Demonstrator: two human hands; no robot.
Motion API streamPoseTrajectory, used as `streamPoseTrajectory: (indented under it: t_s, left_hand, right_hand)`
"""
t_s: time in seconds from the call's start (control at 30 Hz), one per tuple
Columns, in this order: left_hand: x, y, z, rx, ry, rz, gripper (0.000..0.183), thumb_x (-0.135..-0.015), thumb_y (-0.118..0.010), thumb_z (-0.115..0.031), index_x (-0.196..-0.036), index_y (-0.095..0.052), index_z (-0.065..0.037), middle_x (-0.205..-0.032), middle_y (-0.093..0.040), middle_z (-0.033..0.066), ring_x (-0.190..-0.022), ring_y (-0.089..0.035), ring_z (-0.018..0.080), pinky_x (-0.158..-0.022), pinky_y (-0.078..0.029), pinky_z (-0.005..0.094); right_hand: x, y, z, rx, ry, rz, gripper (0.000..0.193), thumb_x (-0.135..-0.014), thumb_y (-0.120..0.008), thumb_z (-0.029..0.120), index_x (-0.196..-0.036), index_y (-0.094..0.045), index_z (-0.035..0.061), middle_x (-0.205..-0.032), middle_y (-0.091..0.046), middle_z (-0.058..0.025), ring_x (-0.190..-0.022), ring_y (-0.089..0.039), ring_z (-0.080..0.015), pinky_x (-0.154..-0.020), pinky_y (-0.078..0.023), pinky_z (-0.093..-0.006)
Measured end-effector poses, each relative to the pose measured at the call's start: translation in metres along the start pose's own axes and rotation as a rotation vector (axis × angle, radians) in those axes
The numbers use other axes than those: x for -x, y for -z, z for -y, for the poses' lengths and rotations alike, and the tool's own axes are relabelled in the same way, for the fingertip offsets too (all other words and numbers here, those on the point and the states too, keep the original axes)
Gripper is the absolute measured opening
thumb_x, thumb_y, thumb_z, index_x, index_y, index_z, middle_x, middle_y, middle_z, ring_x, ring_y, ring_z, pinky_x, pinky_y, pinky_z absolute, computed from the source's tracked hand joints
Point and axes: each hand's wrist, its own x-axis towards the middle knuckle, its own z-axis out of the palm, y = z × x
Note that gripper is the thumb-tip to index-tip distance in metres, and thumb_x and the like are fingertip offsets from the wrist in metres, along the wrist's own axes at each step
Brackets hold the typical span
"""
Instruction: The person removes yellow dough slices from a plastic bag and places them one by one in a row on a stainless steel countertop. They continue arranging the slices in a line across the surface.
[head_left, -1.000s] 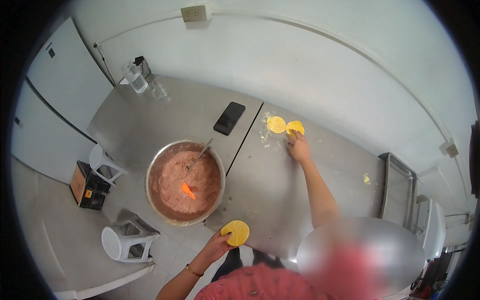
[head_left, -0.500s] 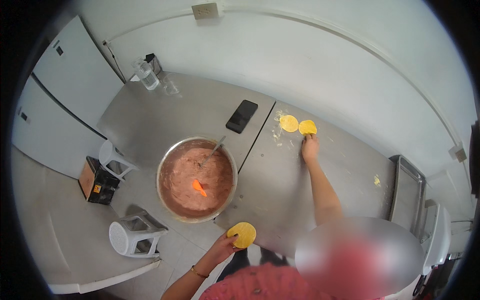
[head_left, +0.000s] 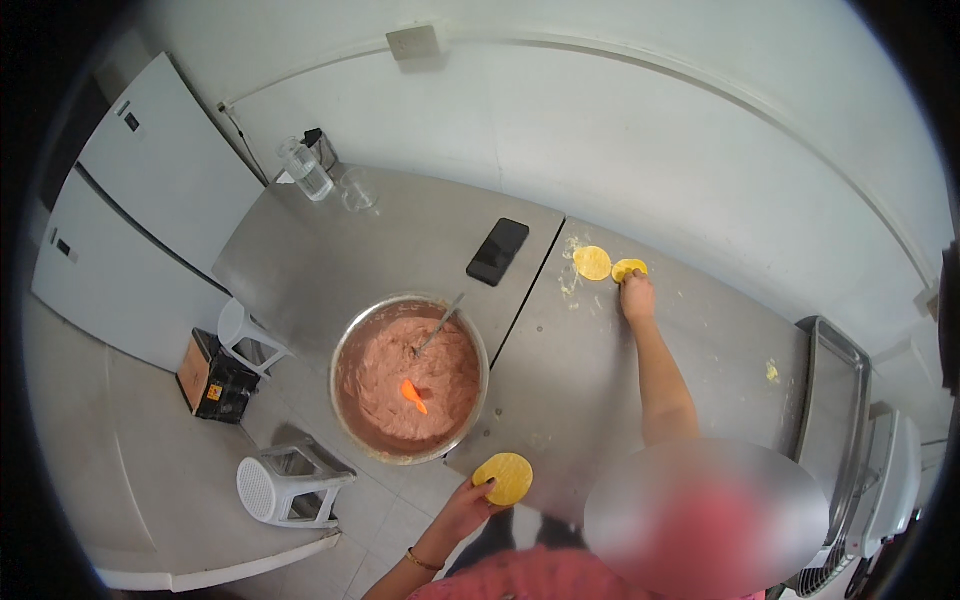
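My left hand [head_left: 470,508] holds a round, flat yellow tortilla [head_left: 505,478] in front of the steel table's near edge, thumb on top. Out on the table, the fingers of my right hand [head_left: 637,297] are closed on the near edge of a second yellow tortilla [head_left: 630,268], whose rim looks lifted. Just left of that one lies another tortilla [head_left: 592,263], flat among pale crumbs. A large steel bowl [head_left: 340,385] of pinkish-brown paste [head_left: 400,350] stands left of my hands, with a metal spoon handle [head_left: 445,320] and an orange utensil [head_left: 413,396] in it.
A black phone [head_left: 498,252] lies on the steel table [head_left: 560,370] beyond the bowl. A glass bottle [head_left: 306,170] and a clear glass [head_left: 358,190] stand far left. At the right end is a metal tray [head_left: 835,390]. White stools [head_left: 290,485] and a box [head_left: 215,380] are at left.
The tortilla under my right hand has its near edge raised or curled, and the fingers have closed in on it. My left hand keeps its tortilla. The whole view has shifted slightly.
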Motion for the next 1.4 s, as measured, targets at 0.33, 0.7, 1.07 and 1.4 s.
streamPoseTrajectory:
  t_s: [0.33,0.7,1.07,1.4]
  left_hand:
    - [-0.003,-0.005,-0.005,0.049,0.030,0.015,0.045,-0.090,-0.050,-0.014,-0.131,-0.034,-0.005,-0.128,-0.046,0.0121,-0.118,-0.047,0.0271,-0.098,-0.041,0.0438]
    - [0.002,-0.001,-0.004,0.038,0.052,0.028,0.051,-0.089,-0.053,-0.020,-0.132,-0.033,-0.002,-0.131,-0.043,0.0147,-0.121,-0.043,0.0297,-0.102,-0.035,0.0474]
    - [0.001,-0.002,-0.006,0.075,0.087,0.059,0.053,-0.087,-0.054,-0.020,-0.132,-0.033,-0.003,-0.132,-0.042,0.0142,-0.123,-0.041,0.0289,-0.104,-0.032,0.0477]
    - [0.000,-0.002,-0.009,0.087,0.091,0.082,0.053,-0.087,-0.054,-0.021,-0.133,-0.033,-0.005,-0.134,-0.041,0.0140,-0.124,-0.040,0.0294,-0.104,-0.031,0.0484]
  right_hand:
    - [-0.005,0.006,0.010,-0.349,-0.185,-0.048,0.014,-0.078,-0.059,0.012,-0.085,-0.067,0.0030,-0.092,-0.061,-0.0167,-0.085,-0.058,-0.0337,-0.077,-0.047,-0.0420]
    - [0.001,-0.002,0.019,-0.146,-0.134,-0.045,0.021,-0.076,-0.060,0.013,-0.096,-0.067,0.0102,-0.100,-0.057,-0.0109,-0.095,-0.053,-0.0305,-0.083,-0.044,-0.0394]
    - [0.017,-0.004,0.039,0.017,-0.013,-0.018,0.031,-0.080,-0.057,0.020,-0.110,-0.062,0.0181,-0.122,-0.052,-0.0050,-0.113,-0.044,-0.0251,-0.094,-0.034,-0.0420]
    - [0.026,-0.013,0.021,-0.091,-0.159,-0.153,0.020,-0.081,-0.056,0.017,-0.099,-0.060,0.0092,-0.110,-0.059,-0.0075,-0.101,-0.054,-0.0255,-0.095,-0.036,-0.0442]
